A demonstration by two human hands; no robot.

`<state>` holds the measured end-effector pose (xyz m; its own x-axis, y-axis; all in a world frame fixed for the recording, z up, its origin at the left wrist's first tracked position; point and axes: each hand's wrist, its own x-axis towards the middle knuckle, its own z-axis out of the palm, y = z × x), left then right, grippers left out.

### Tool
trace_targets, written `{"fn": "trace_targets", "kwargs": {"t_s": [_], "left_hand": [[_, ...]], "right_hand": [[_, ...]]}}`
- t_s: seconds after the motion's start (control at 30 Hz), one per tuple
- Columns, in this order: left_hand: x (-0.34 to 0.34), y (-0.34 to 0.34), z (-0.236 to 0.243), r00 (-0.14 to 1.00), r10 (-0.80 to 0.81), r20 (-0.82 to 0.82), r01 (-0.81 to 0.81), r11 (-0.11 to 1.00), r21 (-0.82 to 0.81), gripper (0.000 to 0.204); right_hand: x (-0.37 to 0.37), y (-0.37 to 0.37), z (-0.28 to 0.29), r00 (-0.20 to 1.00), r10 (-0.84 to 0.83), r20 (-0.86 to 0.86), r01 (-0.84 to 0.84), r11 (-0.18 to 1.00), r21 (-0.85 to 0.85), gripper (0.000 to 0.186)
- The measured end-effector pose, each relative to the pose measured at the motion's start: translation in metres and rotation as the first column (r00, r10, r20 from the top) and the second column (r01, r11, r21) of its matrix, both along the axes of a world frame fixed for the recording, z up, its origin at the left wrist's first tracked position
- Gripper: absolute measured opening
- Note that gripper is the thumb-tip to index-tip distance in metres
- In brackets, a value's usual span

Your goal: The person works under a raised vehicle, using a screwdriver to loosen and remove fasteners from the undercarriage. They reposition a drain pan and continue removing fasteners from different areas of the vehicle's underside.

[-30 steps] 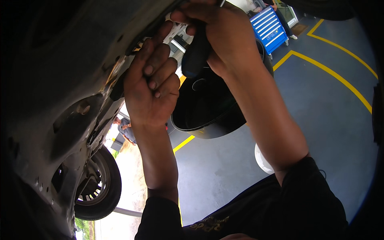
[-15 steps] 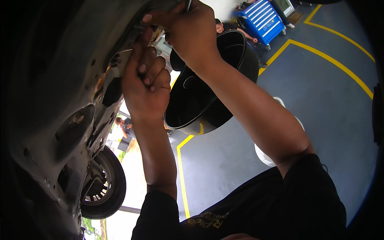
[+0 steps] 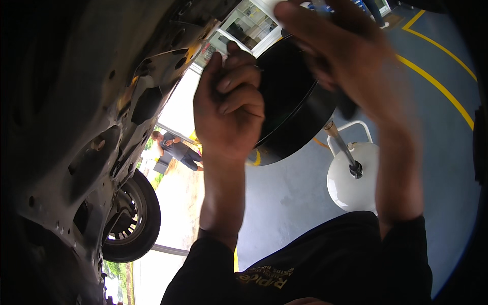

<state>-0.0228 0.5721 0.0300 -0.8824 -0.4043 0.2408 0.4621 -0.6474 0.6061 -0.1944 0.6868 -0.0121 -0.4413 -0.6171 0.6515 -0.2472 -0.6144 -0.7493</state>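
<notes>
Above me and to the left stretches the dark underside of a raised car (image 3: 94, 114). My left hand (image 3: 229, 109) is just off the car's metal edge, its fingers curled in; what they hold, if anything, is hidden. Farther right, my right hand (image 3: 345, 56) is smeared by motion, and its fingers cannot be read. Behind both hands is a wide black drain pan (image 3: 290, 122), partly covered by them. Its metal pole (image 3: 339, 145) rises from a rounded white tank (image 3: 351, 185).
A car wheel (image 3: 133, 218) hangs at the lower left. Another person (image 3: 175, 147) stands in the bright area beyond the car. Yellow lines (image 3: 437, 84) mark the grey-blue floor (image 3: 442, 168). Part of a blue tool cabinet (image 3: 356, 4) shows at the top.
Both hands have come away from the car's underside and moved right, the right hand farther and faster. The white tank and pole are now more exposed.
</notes>
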Motion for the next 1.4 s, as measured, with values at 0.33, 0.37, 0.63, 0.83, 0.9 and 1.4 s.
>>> {"fn": "trace_targets", "kwargs": {"t_s": [0.33, 0.37, 0.63, 0.83, 0.9, 1.4], "left_hand": [[-0.066, 0.075, -0.129, 0.972, -0.202, -0.118, 0.233, 0.87, 0.435, 0.042], [-0.073, 0.081, -0.137, 0.97, -0.214, -0.111, 0.241, 0.858, 0.453, 0.043], [-0.099, 0.078, -0.168, 0.954, -0.292, 0.071, 0.253, 0.908, 0.333, 0.053], [-0.075, 0.055, -0.188, 0.962, -0.267, 0.06, 0.25, 0.946, 0.205, 0.047], [-0.09, 0.062, -0.18, 0.901, -0.434, -0.022, 0.426, 0.871, 0.246, 0.044], [-0.013, 0.057, -0.136, 0.989, 0.053, 0.135, -0.074, 0.986, 0.15, 0.023]], "right_hand": [[-0.022, 0.085, -0.083, 0.984, -0.13, -0.124, 0.148, 0.979, 0.141, 0.019], [-0.025, 0.096, -0.088, 0.969, -0.18, -0.167, 0.206, 0.966, 0.157, 0.02], [-0.018, 0.096, -0.122, 0.688, -0.27, -0.674, 0.495, 0.854, 0.163, 0.023], [0.005, 0.06, -0.094, 0.611, -0.074, -0.788, 0.446, 0.855, 0.266, 0.028], [-0.004, 0.083, -0.075, 0.616, -0.031, -0.787, 0.51, 0.777, 0.369, 0.032], [0.017, 0.027, -0.056, 0.966, 0.258, -0.02, -0.254, 0.96, 0.118, 0.022]]}}
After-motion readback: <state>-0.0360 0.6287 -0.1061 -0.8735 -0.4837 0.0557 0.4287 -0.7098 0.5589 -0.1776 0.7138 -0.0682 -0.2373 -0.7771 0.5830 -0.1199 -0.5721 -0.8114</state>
